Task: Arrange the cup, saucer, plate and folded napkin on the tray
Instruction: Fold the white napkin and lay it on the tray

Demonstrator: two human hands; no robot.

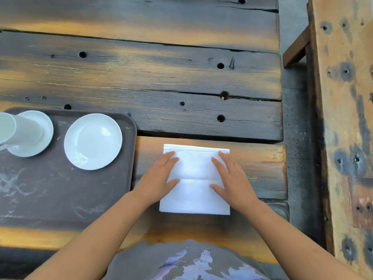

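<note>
- A grey shirt [189,261] with a pale print fills the bottom edge, and two bare forearms reach forward from it over the worktop [141,77]
- The left hand [159,178] lies palm down on the left side of the folded napkin [194,190]; its grip is spread flat, with the fingers straight and close together and the thumb splayed out onto the paper, pinching nothing
- The right hand [232,178] lies the same way on the napkin's right side; its grip is also spread, with straight fingers pointing toward the far right corner and the thumb stretched inward across the sheet
- The napkin is white and roughly square, with a crease running side to side between the two thumbs and layered edges showing along its far side
- It lies flat on the bare wooden planks just beside the right rim of the tray [60,195], not on it
- The dark brown tray sits at the left, its surface scuffed with pale marks
- A white plate [92,141] rests in the tray's far right corner
- To the left of the plate, apart from it, a white saucer [43,126] carries a tall white cup [22,130], which is partly cut off by the frame edge
- A weathered wooden bench [343,118] stands past the worktop's right end
</note>
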